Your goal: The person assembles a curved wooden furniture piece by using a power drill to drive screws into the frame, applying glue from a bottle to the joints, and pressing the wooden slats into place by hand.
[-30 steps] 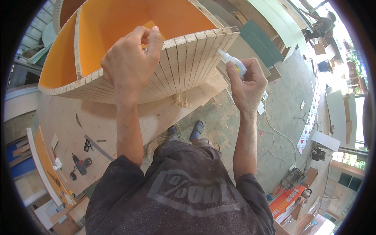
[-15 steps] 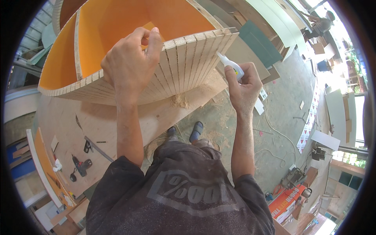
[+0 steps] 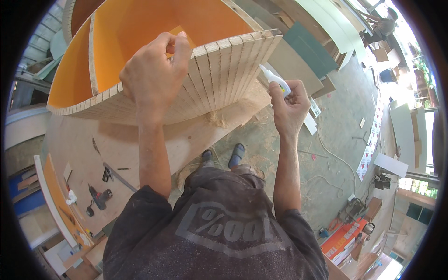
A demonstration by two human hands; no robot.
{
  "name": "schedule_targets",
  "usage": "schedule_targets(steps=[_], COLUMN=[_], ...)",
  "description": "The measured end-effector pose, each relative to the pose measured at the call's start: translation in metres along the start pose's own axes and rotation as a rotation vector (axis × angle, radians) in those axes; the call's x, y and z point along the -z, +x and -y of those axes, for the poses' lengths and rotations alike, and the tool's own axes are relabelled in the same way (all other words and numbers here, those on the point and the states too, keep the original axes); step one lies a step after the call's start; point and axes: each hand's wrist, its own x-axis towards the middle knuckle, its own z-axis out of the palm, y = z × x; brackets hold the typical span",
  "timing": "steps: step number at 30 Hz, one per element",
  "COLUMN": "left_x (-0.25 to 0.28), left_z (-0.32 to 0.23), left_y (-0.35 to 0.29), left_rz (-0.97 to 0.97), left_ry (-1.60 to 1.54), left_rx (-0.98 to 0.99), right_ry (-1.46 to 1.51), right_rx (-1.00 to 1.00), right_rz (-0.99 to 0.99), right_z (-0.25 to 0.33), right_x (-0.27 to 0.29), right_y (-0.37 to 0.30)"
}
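A curved wooden cabinet with an orange inside [image 3: 133, 35] stands on the workbench in front of me. Close-set vertical slits run down the outside of its bent wooden panel [image 3: 219, 77]. My left hand [image 3: 156, 72] is closed over the panel's top edge, its fingertips hidden on the inner side. Right of the panel, my right hand [image 3: 291, 105] grips a small white glue bottle [image 3: 278, 85] between thumb and fingers. The bottle's pointed nozzle tilts up and left, just short of the panel's right end.
The wooden workbench [image 3: 93, 135] carries sawdust [image 3: 217, 120], a cordless drill [image 3: 99, 197] and a metal strip [image 3: 119, 177]. Boards [image 3: 310, 49] lean at the back right. A hose [image 3: 336, 156] crosses the dusty floor. Another person [image 3: 383, 28] is at the far right.
The right hand and glue bottle have shifted very slightly left and down. My left hand keeps its hold on the panel edge. The whole view has moved a little.
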Motion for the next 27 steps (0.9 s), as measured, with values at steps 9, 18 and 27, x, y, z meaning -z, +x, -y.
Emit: schedule_targets(steps=[9, 18, 27], left_x=[-0.003, -0.001, -0.001], left_z=[0.001, 0.001, 0.000], left_y=[-0.002, -0.001, -0.002], left_rz=[0.024, -0.012, -0.028], left_ry=[-0.019, 0.019, 0.014], left_rx=[0.040, -0.009, -0.005], right_ry=[-0.032, -0.171, -0.308], right_rx=[-0.117, -0.099, -0.018], right_rz=[0.054, 0.049, 0.070], right_z=[-0.056, -0.055, -0.047], right_x=[-0.009, -0.015, -0.012], right_y=[-0.024, -0.021, -0.013])
